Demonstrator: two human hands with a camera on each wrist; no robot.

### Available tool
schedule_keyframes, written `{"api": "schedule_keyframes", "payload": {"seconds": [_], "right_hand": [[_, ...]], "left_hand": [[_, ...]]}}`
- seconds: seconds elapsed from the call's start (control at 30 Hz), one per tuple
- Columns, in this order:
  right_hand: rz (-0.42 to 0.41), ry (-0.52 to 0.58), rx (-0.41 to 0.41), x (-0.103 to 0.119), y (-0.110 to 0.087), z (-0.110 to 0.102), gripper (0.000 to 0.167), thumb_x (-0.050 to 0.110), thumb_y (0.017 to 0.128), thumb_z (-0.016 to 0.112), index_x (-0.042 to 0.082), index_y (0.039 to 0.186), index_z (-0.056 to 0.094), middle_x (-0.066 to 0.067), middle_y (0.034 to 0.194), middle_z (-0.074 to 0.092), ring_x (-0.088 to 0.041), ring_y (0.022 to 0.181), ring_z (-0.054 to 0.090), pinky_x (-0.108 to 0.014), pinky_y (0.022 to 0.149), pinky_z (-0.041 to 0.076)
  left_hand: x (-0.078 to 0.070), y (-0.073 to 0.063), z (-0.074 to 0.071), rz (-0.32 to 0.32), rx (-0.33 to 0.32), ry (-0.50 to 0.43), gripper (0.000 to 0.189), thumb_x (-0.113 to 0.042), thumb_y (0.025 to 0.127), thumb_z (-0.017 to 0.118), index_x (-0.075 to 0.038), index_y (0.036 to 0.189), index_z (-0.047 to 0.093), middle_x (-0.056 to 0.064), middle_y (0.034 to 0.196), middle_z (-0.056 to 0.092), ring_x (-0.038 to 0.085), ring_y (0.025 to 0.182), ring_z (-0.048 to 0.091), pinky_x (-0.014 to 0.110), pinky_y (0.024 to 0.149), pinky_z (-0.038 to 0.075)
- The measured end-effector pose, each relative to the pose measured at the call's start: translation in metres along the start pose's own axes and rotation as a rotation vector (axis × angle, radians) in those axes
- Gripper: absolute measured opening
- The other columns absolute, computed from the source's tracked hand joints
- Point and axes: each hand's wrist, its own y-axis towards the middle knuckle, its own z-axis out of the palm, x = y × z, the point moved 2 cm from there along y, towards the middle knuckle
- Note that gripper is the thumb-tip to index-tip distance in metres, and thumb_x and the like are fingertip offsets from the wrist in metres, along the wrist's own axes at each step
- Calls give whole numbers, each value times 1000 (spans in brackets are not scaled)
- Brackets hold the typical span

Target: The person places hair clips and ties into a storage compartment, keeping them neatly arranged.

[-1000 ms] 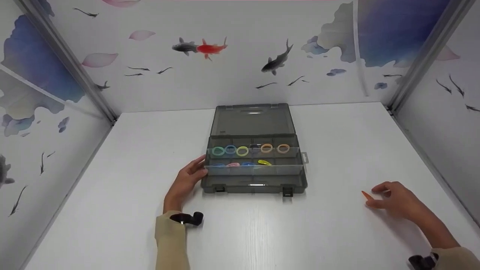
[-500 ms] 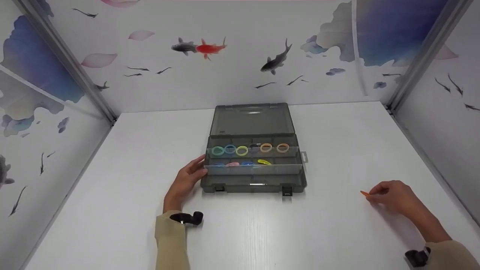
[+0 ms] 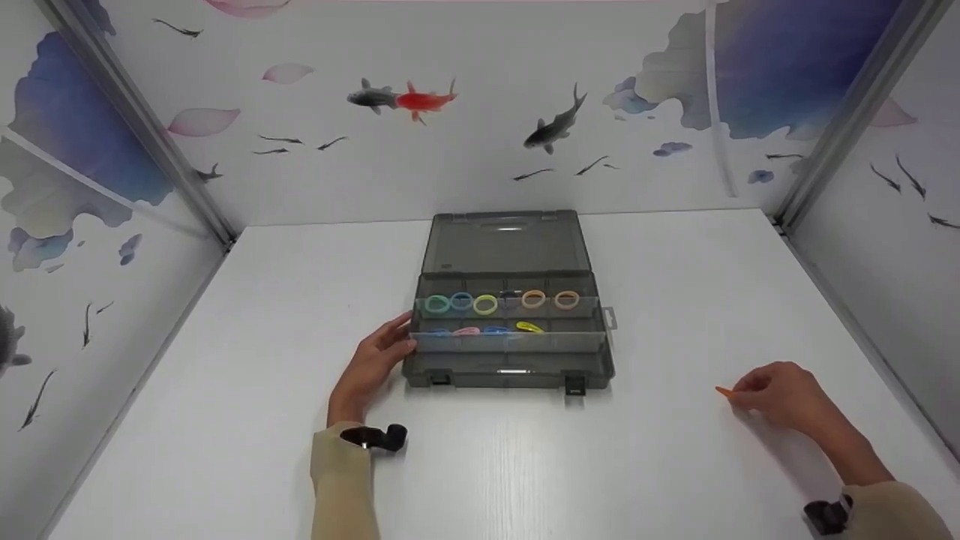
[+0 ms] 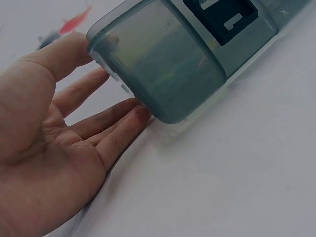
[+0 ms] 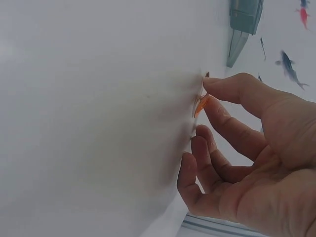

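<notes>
My right hand (image 3: pixel 780 394) pinches a small orange hair clip (image 3: pixel 724 391) between thumb and forefinger, low over the table at the right. In the right wrist view the clip (image 5: pixel 201 105) shows between those fingertips, and the other fingers bend loosely below. My left hand (image 3: pixel 371 367) touches the left side of a grey see-through organizer box (image 3: pixel 510 379), its fingers fairly straight against the wall (image 4: pixel 163 69). The box lies with its lid (image 3: pixel 506 244) folded back. Several coloured hair ties (image 3: pixel 485 304) stand in its back row, and several hair clips (image 3: pixel 529 328) lie in the middle row.
The white table (image 3: pixel 480 465) reaches back to a wall (image 3: pixel 480 165) printed with fish, with side panels at left and right. A latch (image 3: pixel 575 385) juts from the box's front edge, and a hanging tab (image 3: pixel 611 318) from its right side.
My right thumb and forefinger have come together on the orange hair clip, and the hand has shifted slightly left with it. My left hand and the box stay where they were.
</notes>
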Motion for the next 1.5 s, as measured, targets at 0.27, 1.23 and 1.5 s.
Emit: {"api": "schedule_keyframes", "payload": {"seconds": [0.27, 1.23, 1.5], "right_hand": [[-50, -31, 21, 16, 5, 1, 14, 15, 83, 73, 2, 90, 74, -9, 91, 69, -18, 73, 58, -30, 61, 48], [-465, -53, -212, 148, 28, 1, 6, 10, 86, 76, 6, 90, 77, -21, 120, 64, -43, 116, 58, -60, 95, 53], [-535, -91, -197, 184, 47, 5, 7, 11, 88, 75, 4, 88, 77, -21, 121, 63, -43, 118, 58, -58, 96, 53]], "left_hand": [[-3, 0, -1, -5, -3, 10, 54, -30, 96, 68, -35, 147, 49, 5, 159, 41, 27, 149, 38, 54, 125, 26], [-2, 2, -2, 26, 10, -11, 57, -27, 96, 68, -30, 149, 48, 7, 159, 42, 28, 148, 39, 49, 123, 32], [1, 2, 0, 20, 4, -27, 55, -25, 96, 69, -31, 147, 50, 6, 158, 44, 27, 148, 38, 50, 123, 31]]}}
